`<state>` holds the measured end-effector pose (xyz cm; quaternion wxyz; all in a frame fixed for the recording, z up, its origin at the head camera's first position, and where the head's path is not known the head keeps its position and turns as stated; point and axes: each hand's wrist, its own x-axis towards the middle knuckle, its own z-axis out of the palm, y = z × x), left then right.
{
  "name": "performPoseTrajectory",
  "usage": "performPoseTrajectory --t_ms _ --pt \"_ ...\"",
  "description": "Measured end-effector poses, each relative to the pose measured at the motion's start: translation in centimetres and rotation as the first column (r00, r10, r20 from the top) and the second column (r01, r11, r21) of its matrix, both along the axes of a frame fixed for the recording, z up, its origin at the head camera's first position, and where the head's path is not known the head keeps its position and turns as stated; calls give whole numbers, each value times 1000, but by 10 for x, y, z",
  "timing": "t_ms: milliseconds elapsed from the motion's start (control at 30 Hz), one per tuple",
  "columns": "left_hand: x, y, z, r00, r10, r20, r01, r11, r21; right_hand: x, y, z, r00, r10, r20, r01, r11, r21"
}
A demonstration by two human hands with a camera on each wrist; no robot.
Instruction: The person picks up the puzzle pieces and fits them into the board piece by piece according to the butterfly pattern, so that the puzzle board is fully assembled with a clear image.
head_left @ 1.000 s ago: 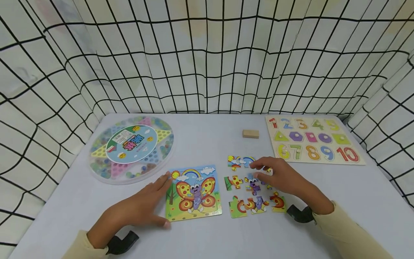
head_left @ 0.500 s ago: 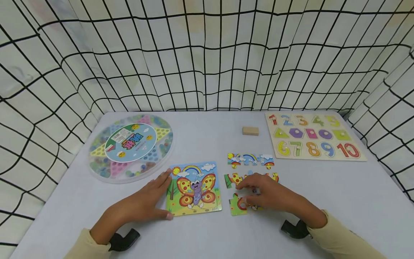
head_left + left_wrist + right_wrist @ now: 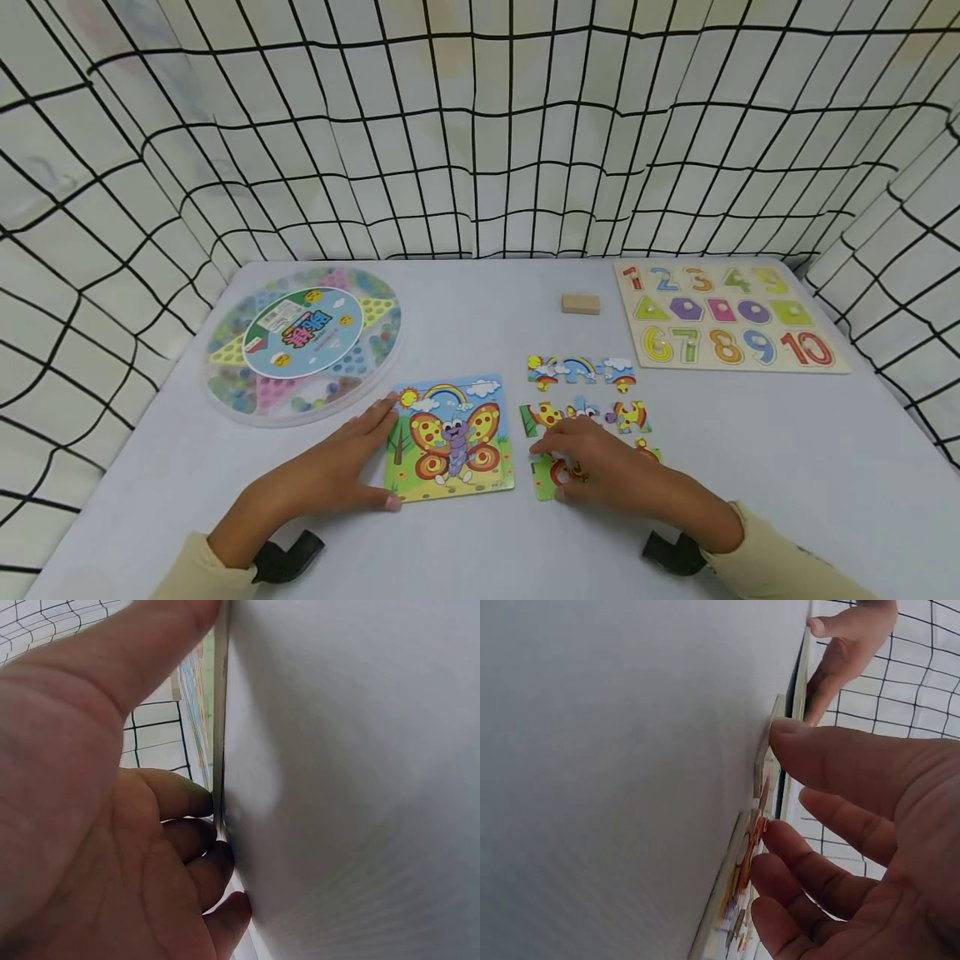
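Note:
My left hand [image 3: 330, 467] rests along the left edge of a square butterfly picture board [image 3: 491, 429], fingers extended and thumb at its lower corner. In the left wrist view its fingertips [image 3: 199, 799] meet the board's thin edge. My right hand [image 3: 611, 471] is over the lower-left green puzzle piece [image 3: 542, 483] and hides part of it. In the right wrist view the thumb tip [image 3: 786, 729] is right at that piece, and the index finger stands apart from the thumb. Other butterfly puzzle pieces [image 3: 580, 368] lie in rows around this hand, some covered by it.
A round marble board game [image 3: 303, 333] lies at the back left. At the back right lies a wooden number and shape board [image 3: 735, 321], with a small wooden block [image 3: 581, 304] to its left. Black netting [image 3: 480, 175] surrounds the white table [image 3: 450, 558].
My right hand has moved from above the upper and middle puzzle pieces down and left to the lower-left piece, uncovering the upper rows. My left hand stays at the board's edge.

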<state>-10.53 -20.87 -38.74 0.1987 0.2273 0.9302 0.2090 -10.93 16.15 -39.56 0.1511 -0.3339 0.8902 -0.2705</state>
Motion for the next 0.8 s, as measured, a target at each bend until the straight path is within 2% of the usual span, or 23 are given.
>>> performPoseTrajectory --t_ms 67,200,533,800 --pt "-1 0 0 1000 1 -2 -1 1000 0 1 -1 0 999 24 -49 -23 1000 18" --pt "-1 0 0 1000 4 3 -4 1000 5 2 -3 1 995 41 -87 -39 999 25" --pt "0 0 0 1000 10 5 -10 1000 -1 1 -5 3 1000 25 -7 -25 999 -24" --pt "0 0 -1 1000 14 8 -14 1000 -2 -3 -6 4 999 16 -40 -18 998 -60"
